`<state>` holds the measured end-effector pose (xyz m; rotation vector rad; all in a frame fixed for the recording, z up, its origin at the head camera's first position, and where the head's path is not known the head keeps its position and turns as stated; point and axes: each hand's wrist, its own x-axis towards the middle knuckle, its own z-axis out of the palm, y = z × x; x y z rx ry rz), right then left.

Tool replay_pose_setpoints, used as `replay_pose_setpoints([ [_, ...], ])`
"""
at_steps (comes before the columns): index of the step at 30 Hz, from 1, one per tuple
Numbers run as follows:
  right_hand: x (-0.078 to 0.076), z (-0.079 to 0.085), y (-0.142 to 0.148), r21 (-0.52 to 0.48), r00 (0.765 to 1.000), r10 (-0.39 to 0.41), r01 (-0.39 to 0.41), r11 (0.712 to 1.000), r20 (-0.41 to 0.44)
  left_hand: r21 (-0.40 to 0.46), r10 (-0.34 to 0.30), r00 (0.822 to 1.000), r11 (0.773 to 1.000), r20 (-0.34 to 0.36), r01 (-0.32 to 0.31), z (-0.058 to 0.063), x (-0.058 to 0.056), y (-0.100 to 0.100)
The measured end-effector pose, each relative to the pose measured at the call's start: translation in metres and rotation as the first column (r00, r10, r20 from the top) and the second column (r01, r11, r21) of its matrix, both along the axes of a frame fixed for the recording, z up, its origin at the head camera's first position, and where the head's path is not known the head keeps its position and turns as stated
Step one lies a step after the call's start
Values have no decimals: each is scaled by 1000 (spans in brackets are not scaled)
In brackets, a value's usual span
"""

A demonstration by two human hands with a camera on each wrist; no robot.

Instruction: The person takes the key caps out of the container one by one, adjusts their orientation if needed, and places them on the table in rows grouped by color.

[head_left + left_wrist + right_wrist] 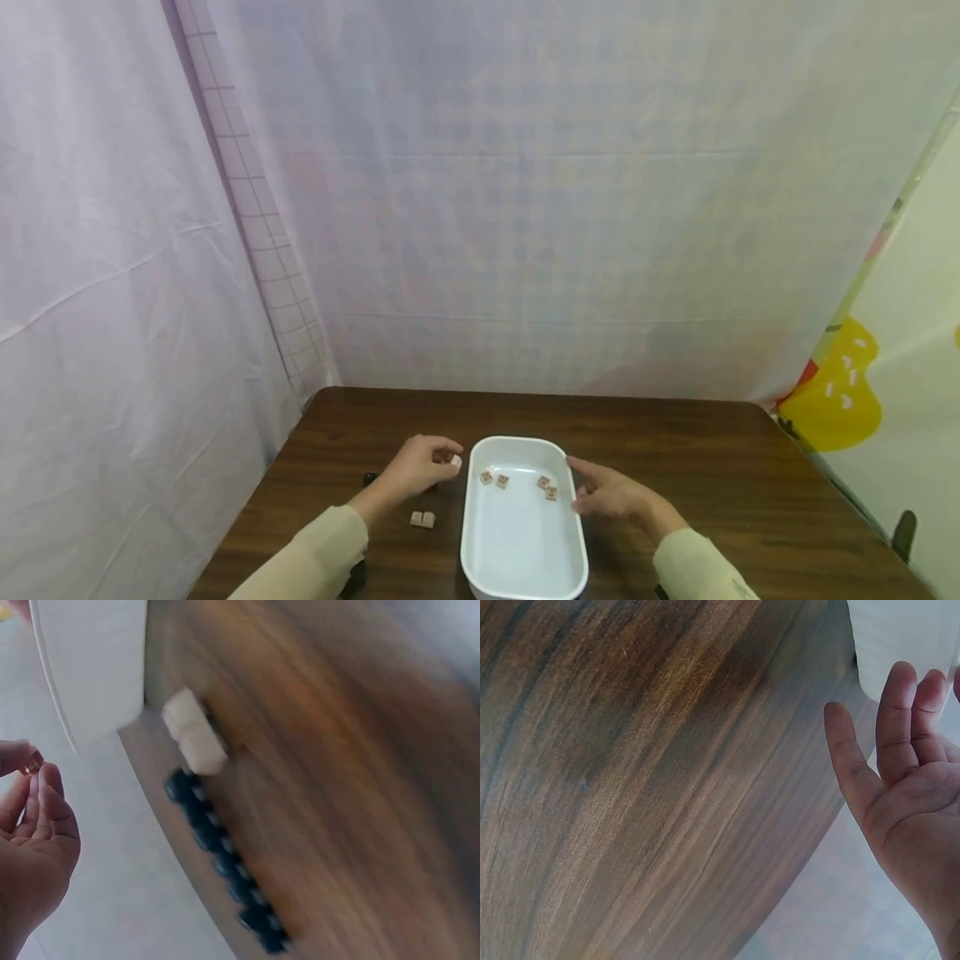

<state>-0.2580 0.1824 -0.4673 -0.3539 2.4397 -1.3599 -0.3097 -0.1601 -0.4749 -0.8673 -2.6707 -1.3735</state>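
Observation:
My left hand (pixel 420 465) pinches a small light tile (pixel 456 461) between thumb and fingertips, just outside the left rim of a white rectangular tray (pixel 525 550). In the left wrist view, the pinched tile (pixel 34 761) shows a brownish face. Several small tiles with dark markings lie in the far half of the tray, one pair on the left (pixel 502 481) and another on the right (pixel 551 493). My right hand (pixel 611 493) touches the tray's right side with extended fingers. The right wrist view shows its fingers spread near the tray wall (pixel 900 645).
Two pale blocks (pixel 422 519) lie side by side on the brown wooden table (pixel 690 442), left of the tray. A row of black pieces (pixel 225 862) stands near them, mostly hidden by my left arm in the head view. White curtains (pixel 540 208) hang behind the table.

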Motion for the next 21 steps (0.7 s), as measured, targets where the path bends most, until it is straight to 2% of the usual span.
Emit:
replay_pose_setpoints([
  [8, -2, -2, 0, 22, 1000, -25, 25, 999, -4, 32, 77, 997, 997, -20, -77, -11, 5, -38],
  [16, 0, -1, -1, 12, 1000, -24, 23, 1000, 13, 13, 85, 996, 996, -19, -85, -26, 16, -67],
  [21, 0, -1, -1, 21, 999, -33, 32, 999, 12, 13, 93, 995, 996, 19, -93, -36, 19, -78],
])
